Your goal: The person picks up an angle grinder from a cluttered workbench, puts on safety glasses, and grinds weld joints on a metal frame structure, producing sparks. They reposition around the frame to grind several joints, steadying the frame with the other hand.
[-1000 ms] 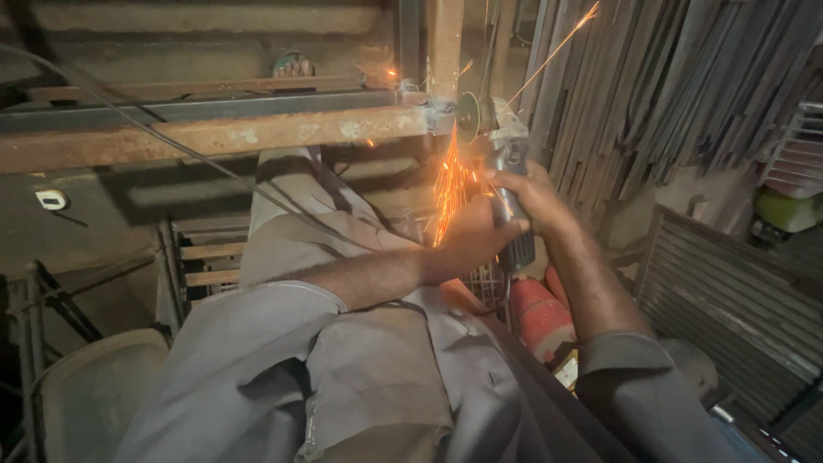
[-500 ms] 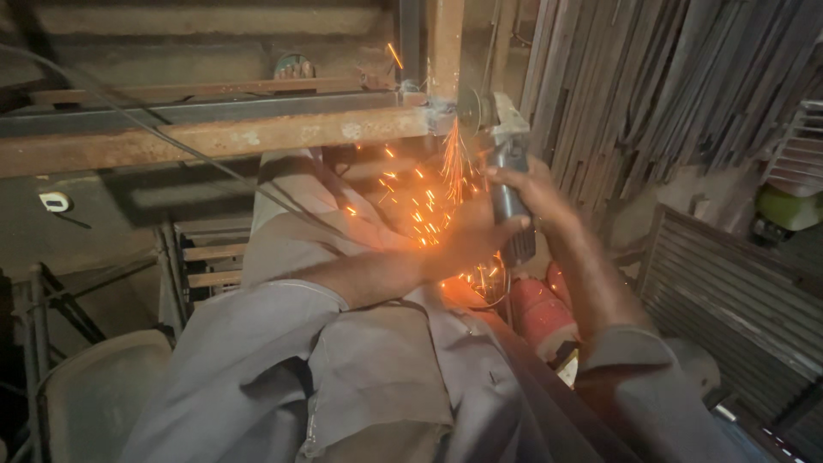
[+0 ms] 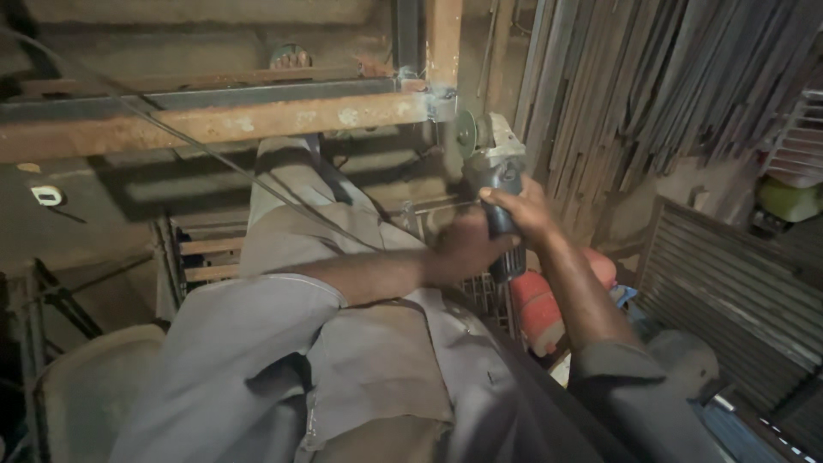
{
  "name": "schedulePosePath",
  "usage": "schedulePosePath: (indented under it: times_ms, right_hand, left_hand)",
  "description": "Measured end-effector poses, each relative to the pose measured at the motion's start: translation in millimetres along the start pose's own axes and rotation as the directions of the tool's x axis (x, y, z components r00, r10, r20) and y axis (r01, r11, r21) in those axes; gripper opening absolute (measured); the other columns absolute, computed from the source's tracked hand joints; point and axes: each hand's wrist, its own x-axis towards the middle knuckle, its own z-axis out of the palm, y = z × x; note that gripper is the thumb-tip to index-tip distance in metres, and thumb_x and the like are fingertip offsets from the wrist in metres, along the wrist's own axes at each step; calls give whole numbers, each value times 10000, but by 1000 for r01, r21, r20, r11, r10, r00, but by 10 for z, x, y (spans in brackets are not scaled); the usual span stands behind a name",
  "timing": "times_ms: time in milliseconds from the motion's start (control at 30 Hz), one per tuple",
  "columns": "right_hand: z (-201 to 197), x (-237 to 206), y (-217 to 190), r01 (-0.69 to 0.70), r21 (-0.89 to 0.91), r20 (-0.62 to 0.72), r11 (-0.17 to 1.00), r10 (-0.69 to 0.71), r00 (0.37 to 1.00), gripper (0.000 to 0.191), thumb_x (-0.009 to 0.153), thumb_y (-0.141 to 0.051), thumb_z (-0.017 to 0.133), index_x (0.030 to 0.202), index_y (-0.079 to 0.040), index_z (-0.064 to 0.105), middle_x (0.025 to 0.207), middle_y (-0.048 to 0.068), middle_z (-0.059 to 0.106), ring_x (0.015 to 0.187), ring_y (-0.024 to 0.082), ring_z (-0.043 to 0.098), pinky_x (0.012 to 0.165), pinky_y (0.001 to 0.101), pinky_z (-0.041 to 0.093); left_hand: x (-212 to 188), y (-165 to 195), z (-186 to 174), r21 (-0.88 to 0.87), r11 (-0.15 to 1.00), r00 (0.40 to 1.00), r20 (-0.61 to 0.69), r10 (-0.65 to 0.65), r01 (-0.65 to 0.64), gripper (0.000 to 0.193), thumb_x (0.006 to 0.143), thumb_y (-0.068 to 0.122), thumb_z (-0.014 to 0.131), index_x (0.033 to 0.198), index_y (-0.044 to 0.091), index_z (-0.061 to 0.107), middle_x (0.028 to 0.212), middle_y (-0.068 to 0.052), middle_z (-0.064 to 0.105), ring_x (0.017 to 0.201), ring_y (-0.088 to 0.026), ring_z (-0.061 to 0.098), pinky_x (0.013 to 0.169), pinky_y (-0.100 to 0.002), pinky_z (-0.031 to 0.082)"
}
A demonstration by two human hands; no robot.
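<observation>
Both my hands hold an angle grinder [image 3: 493,176] with a grey head and a dark body. My right hand [image 3: 525,212] wraps the body from the right. My left hand [image 3: 461,247] grips lower on the handle, blurred. The grinder's disc [image 3: 465,133] sits just below and right of the welded corner of a rusty steel frame [image 3: 214,124], where a horizontal bar meets an upright post [image 3: 444,43]. No sparks show now. My grey sleeves and trousers fill the lower part of the view.
Many long metal bars [image 3: 617,94] lean against the wall at right. A red canister [image 3: 549,304] lies below my right forearm. A ribbed metal panel [image 3: 729,283] stands at right. A thin cable [image 3: 189,146] crosses the frame diagonally. A pale seat [image 3: 86,386] is at lower left.
Sparks flew from the disc at the frame corner in both earlier frames; now they have stopped and the disc has come slightly off the joint.
</observation>
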Motion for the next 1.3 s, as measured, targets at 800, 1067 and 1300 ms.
schedulePosePath:
  times_ms: [800, 1067, 1300]
  right_hand:
    - [37, 124, -120, 35, -79, -57, 996, -40, 998, 426, 809, -242, 824, 1147, -29, 676, 908, 37, 694, 736, 134, 637, 638, 302, 523]
    - [47, 146, -305, 17, -71, -62, 997, -21, 998, 425, 792, -222, 802, 1143, -33, 655, 908, 45, 710, 726, 138, 680, 625, 289, 554]
    - [33, 124, -314, 23, -81, -21, 996, -25, 999, 428, 838, -261, 805, 1151, -1, 672, 896, 47, 673, 708, 136, 623, 610, 289, 504]
  left_hand:
    - [47, 190, -204, -131, 991, 999, 16, 40, -38, 446, 884, 342, 730, 1135, -13, 630, 953, -173, 712, 888, -321, 735, 792, -449, 574]
    - [91, 163, -204, -182, 974, 989, 21, 143, -137, 318, 951, 280, 691, 1111, 6, 671, 942, -130, 721, 863, -270, 739, 799, -424, 577]
    - [105, 274, -215, -237, 970, 999, -25, 44, -48, 571, 851, 300, 734, 1242, -69, 540, 991, -178, 721, 921, -310, 745, 793, -432, 581]
